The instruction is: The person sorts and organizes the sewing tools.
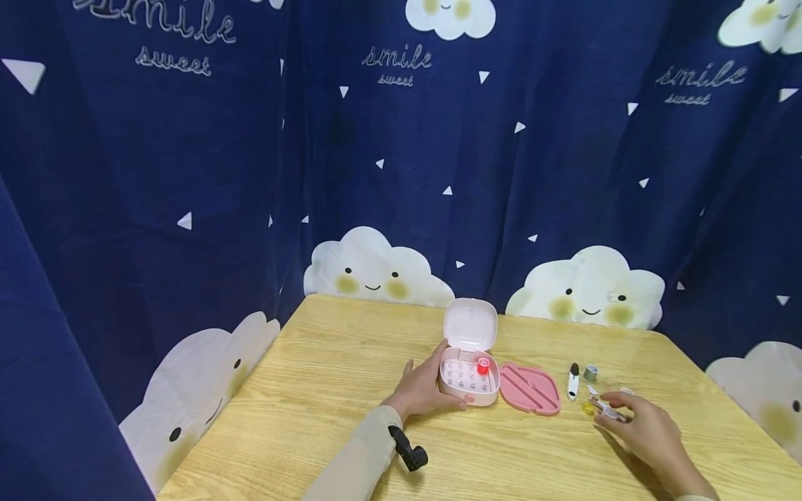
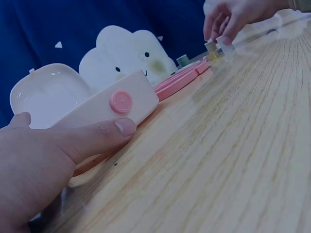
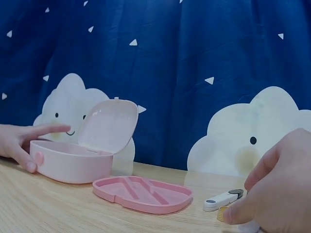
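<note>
A pale pink sewing box (image 1: 485, 398) stands with its lid (image 1: 470, 324) raised. Inside, a red thread spool (image 1: 483, 366) sits at the back right among small pegs. My left hand (image 1: 426, 390) grips the box's left side, thumb along the front near the round pink button (image 2: 121, 101). Over to the right, my right hand (image 1: 648, 428) pinches a small thread spool between thumb and forefinger; its colour is mostly hidden. Close by these fingertips lie a yellow spool (image 1: 587, 408) and a white spool (image 1: 610, 414).
Right of the box lies a pink divided tray (image 1: 529, 390). Beyond it are a slim white tool (image 1: 573, 384) with a black end and a grey-green spool (image 1: 591, 373). A dark blue curtain (image 1: 401, 139) hangs behind the wooden table (image 1: 351, 334).
</note>
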`<action>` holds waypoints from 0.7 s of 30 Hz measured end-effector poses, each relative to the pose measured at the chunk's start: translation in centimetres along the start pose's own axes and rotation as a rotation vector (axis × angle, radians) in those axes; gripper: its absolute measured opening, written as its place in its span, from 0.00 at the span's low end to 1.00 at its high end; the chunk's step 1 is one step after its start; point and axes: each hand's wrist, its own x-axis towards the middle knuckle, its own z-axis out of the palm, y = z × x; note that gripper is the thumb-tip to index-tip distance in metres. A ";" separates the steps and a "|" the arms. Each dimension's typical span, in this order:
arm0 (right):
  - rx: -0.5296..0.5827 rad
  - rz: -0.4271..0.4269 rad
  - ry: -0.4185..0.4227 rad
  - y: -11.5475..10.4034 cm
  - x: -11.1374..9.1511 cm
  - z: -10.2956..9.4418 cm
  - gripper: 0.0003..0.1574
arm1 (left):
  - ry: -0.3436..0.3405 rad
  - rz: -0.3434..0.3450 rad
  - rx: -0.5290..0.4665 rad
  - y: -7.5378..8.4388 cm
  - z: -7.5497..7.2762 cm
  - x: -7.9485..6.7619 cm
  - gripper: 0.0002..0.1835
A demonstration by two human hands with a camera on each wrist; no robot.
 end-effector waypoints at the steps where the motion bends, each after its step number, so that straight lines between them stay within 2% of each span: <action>1: -0.002 0.002 -0.005 0.0 0.0 0.0 0.29 | 0.001 -0.001 -0.005 0.0 0.0 0.0 0.72; 12: -0.004 -0.007 -0.049 -0.1 -0.2 -0.3 0.20 | 0.001 0.011 -0.017 0.0 0.0 0.0 0.71; 21: -0.006 -0.022 -0.067 -0.3 -0.2 -0.4 0.21 | -0.001 0.019 -0.015 -0.2 0.1 0.1 0.70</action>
